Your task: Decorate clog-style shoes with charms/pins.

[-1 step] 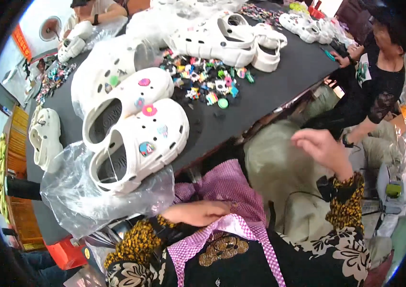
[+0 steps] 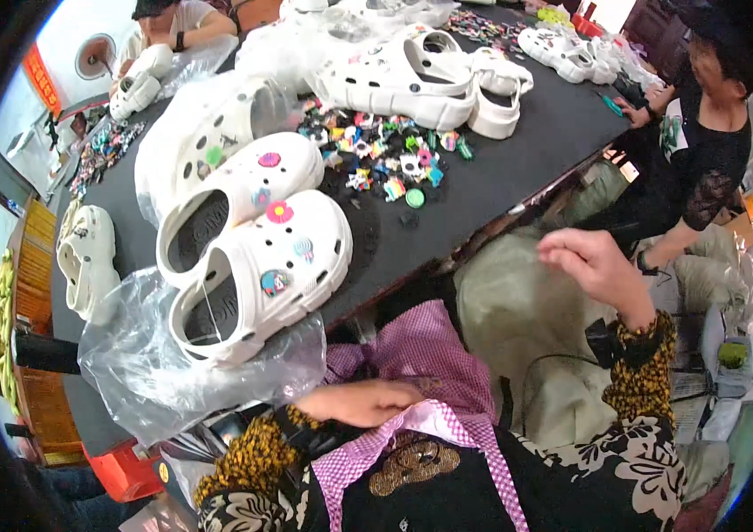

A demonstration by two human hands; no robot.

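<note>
My left hand [image 2: 363, 403] lies low against the pink checked apron [image 2: 434, 350], fingers stretched out and nothing visible in them. Its fingertips partly blend into the cloth. My right hand [image 2: 594, 270] is raised to the right of the table edge, above a pale sack. Its fingers are loosely bent, and I see nothing held. Closest to my left hand is a pair of white clogs, the near clog [image 2: 261, 275] and the far clog [image 2: 235, 199], both with colourful charms. Under the near one spreads a clear plastic bag [image 2: 146, 377].
A heap of small charms [image 2: 385, 155] covers part of the dark table [image 2: 483, 186]. More white clogs [image 2: 399, 80] stand behind, some bagged; another clog [image 2: 88, 262] is at left. Bulging pale sacks [image 2: 518, 310] sit beside the table. Two other people work at its far left and right.
The view has shifted very slightly. My right hand appears to have risen a little; my left hand stays at the apron, and the clogs have not been moved.
</note>
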